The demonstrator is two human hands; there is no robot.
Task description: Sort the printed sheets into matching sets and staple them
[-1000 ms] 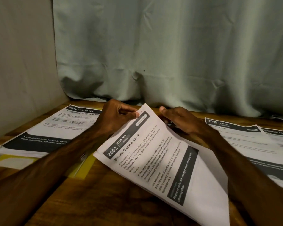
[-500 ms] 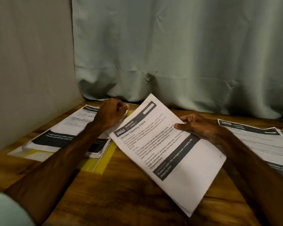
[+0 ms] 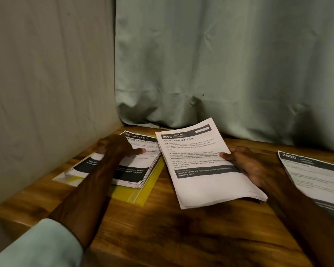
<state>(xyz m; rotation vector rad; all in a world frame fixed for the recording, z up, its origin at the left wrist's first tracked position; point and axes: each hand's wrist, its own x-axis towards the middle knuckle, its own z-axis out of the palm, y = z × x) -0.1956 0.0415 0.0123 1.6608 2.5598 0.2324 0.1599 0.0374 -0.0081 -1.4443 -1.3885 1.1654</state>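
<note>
A set of printed sheets headed "2652 Screen Cleaning Check" (image 3: 197,162) is held above the wooden table (image 3: 181,234). My right hand (image 3: 247,162) grips its right edge, thumb on top. At the far left lies a thick stack headed "Dressing Table" (image 3: 143,166), on a yellow folder (image 3: 137,193). My left hand (image 3: 116,147) rests flat on that stack with fingers spread. Sheets headed "3800" (image 3: 316,176) lie at the right edge. No stapler is in view.
A grey wall (image 3: 46,83) closes the left side and a pale green curtain (image 3: 229,64) hangs behind the table. The table's front left corner (image 3: 6,211) is close to my left sleeve (image 3: 42,245).
My left hand let go of the 2652 set and moved left onto the Dressing Table stack. The right hand carried the set leftward and turned it more upright. The view swung left.
</note>
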